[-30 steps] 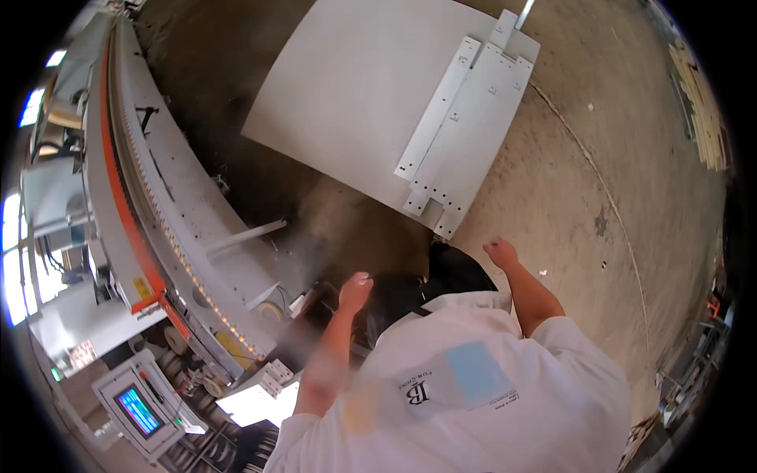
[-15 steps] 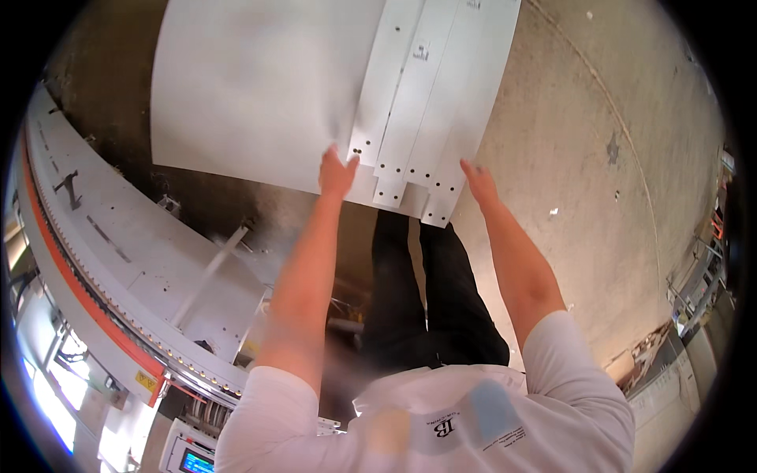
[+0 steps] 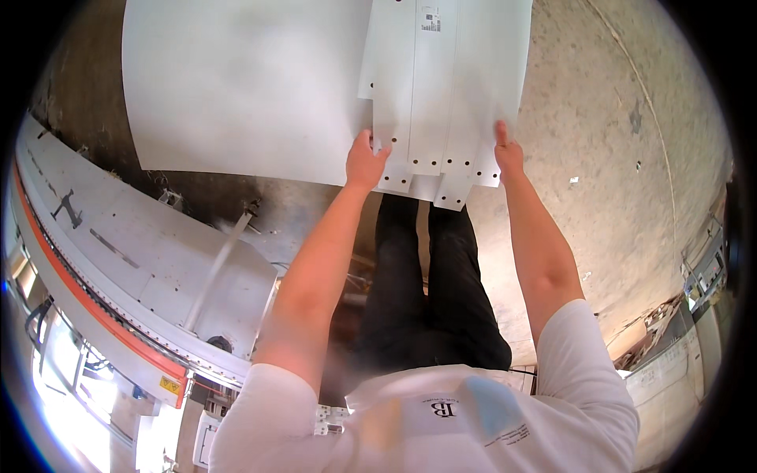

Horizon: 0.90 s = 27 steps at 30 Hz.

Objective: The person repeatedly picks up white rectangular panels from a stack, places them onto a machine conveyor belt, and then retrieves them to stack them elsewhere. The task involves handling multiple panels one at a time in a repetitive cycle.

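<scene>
Several narrow white boards [image 3: 432, 102] with drilled dark holes lie side by side on a large white panel [image 3: 244, 94]. Their near ends are staggered, and one juts closest to my legs. My left hand [image 3: 367, 162] is closed at the left edge of these boards near their front end, thumb over the top. At the right edge, my right hand [image 3: 510, 154] grips with its thumb lying on top; its other fingers are mostly hidden. A small printed label [image 3: 430, 20] sits on one board.
On the left stands a long machine with a grey table [image 3: 150, 244], an orange strip [image 3: 118, 323] and a slanted bar [image 3: 217, 272]. A concrete floor [image 3: 599, 181] with small scraps stretches to the right. Grey equipment [image 3: 670, 366] stands at the far right.
Both hands have shifted up and to the right. The right hand, earlier apart from the boards, now meets their right edge. The boards' near ends are staggered differently.
</scene>
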Available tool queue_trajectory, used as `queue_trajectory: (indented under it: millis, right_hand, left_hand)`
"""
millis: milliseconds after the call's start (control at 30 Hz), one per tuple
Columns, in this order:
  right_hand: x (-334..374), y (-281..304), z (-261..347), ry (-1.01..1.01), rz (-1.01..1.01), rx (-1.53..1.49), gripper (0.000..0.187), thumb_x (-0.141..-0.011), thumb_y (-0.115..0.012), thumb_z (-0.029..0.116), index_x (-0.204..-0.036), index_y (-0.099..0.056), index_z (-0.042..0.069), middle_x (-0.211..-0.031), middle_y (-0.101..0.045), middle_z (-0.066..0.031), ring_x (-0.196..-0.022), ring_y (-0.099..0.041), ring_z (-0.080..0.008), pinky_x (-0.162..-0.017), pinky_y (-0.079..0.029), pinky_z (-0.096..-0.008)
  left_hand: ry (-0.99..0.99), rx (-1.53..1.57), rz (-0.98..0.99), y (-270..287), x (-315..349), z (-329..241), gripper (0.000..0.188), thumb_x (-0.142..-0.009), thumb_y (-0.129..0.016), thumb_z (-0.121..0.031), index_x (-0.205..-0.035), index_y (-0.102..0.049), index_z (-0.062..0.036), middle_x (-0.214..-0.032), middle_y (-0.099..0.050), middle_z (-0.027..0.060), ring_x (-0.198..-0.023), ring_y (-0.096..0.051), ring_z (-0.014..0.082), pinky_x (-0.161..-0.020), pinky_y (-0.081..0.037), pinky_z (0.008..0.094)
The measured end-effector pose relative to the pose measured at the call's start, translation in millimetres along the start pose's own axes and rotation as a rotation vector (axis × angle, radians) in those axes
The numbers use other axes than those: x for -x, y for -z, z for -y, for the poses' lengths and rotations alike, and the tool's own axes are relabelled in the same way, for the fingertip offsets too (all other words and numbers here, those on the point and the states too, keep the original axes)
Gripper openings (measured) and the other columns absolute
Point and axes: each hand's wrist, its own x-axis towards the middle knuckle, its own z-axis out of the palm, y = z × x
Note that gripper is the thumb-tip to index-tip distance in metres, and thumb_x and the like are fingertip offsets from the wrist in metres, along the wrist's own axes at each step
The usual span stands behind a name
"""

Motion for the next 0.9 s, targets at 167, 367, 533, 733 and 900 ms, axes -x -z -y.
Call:
queue_trajectory:
  millis: [167,367,533,733,900]
  right_hand:
    - [19.4,-16.2,11.3,0.046,-0.042,-0.014,0.103,-0.088,-0.05,0.08,-0.137,-0.053,-0.01,-0.136,-0.059,-0.0297,-0.131,-0.054,-0.0404,-0.107,-0.043,-0.0436]
    - [16.6,-20.5,0.1,0.078,-0.083,-0.11,0.09,-0.087,-0.062,0.072,-0.135,-0.055,-0.004,-0.132,-0.063,-0.0249,-0.126,-0.058,-0.0373,-0.105,-0.044,-0.0444]
    - [51.0,5.4,21.8,0.192,-0.265,-0.138,0.084,-0.074,-0.082,0.06,-0.126,-0.058,-0.002,-0.121,-0.067,-0.0212,-0.114,-0.064,-0.0345,-0.097,-0.049,-0.0443]
    - [73.5,20.6,18.7,0.279,-0.211,-0.165,0.073,-0.065,-0.091,0.047,-0.113,-0.061,0.001,-0.106,-0.071,-0.0165,-0.099,-0.069,-0.0335,-0.085,-0.054,-0.0431]
    - [96.5,-3.4,42.2,0.305,-0.19,-0.22,0.072,-0.067,-0.09,0.046,-0.116,-0.063,0.0,-0.112,-0.068,-0.0169,-0.102,-0.066,-0.0334,-0.088,-0.053,-0.0432]
  left_hand:
    - [-0.039,-0.03,-0.059,21.7,-7.9,23.2,0.053,-0.086,-0.076,-0.025,-0.128,-0.056,-0.0004,-0.122,-0.065,0.0172,-0.112,-0.062,0.0318,-0.096,-0.05,0.0412]
    - [0.083,0.147,-0.075,34.8,-43.2,9.5,0.081,-0.079,-0.083,-0.043,-0.138,-0.047,-0.0002,-0.134,-0.059,0.0172,-0.125,-0.057,0.0295,-0.101,-0.048,0.0412]
    - [0.011,-0.182,-0.361,9.4,-29.4,-65.7,0.093,-0.072,-0.086,-0.047,-0.139,-0.041,-0.001,-0.132,-0.059,0.0146,-0.117,-0.06,0.0322,-0.098,-0.05,0.0424]
    - [0.005,0.009,-0.286,-5.5,14.1,-79.0,0.092,-0.069,-0.087,-0.047,-0.138,-0.047,-0.0017,-0.132,-0.056,0.0144,-0.123,-0.056,0.0322,-0.098,-0.049,0.0453]
    - [-0.151,0.044,-0.346,-39.4,21.4,-74.7,0.083,-0.076,-0.084,-0.042,-0.138,-0.047,-0.0015,-0.131,-0.052,0.0155,-0.128,-0.047,0.0357,-0.103,-0.044,0.0481]
